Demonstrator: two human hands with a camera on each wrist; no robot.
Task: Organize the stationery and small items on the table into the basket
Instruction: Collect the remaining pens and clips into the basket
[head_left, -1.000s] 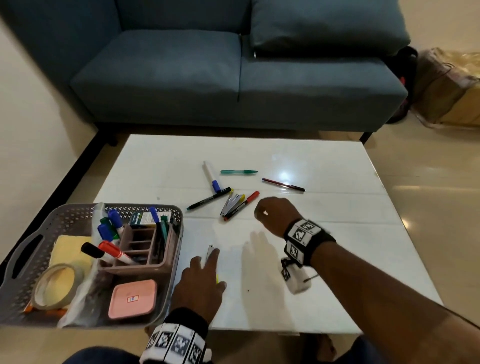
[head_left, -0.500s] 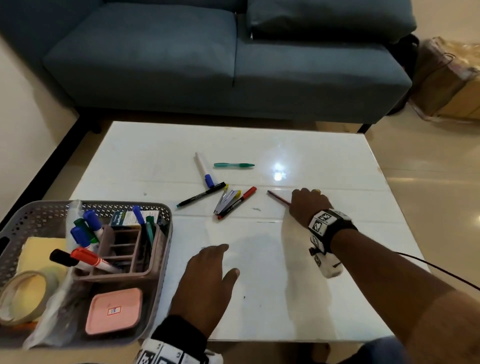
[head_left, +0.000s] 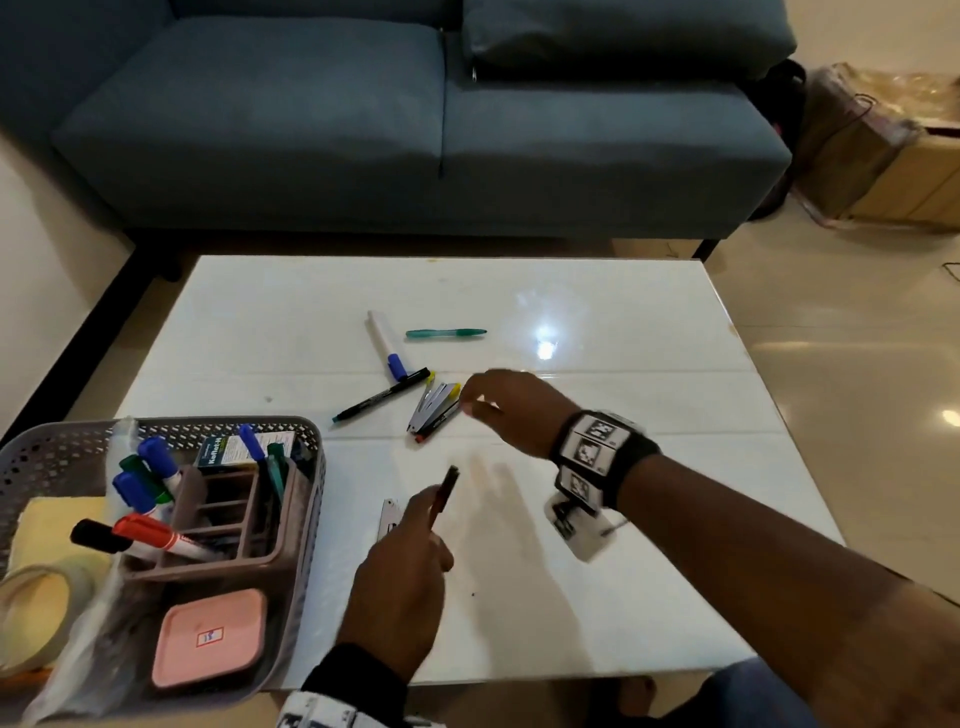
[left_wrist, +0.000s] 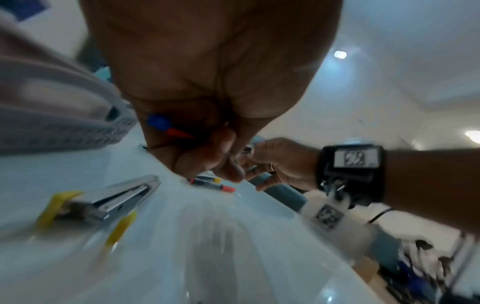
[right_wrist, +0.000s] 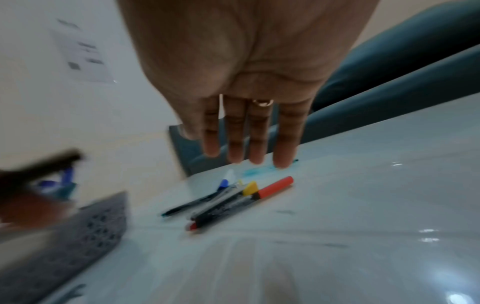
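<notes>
We are sitting partway through: the basket (head_left: 306, 499) at eight o'clock is already holding markers, tape and a box. Our left hand (head_left: 400, 577) is pinching a dark red pen (head_left: 444, 493). Our right hand (head_left: 514, 410), fingers straight and empty, is hovering over the loose pens (head_left: 434, 410) lying mid-table; a stapler (head_left: 388, 517) is waiting too.

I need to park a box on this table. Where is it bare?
The table is bare right of the green pen to its far right corner, and along the near right edge. It is crowded mid-table around the red-capped pen and by the basket.
</notes>
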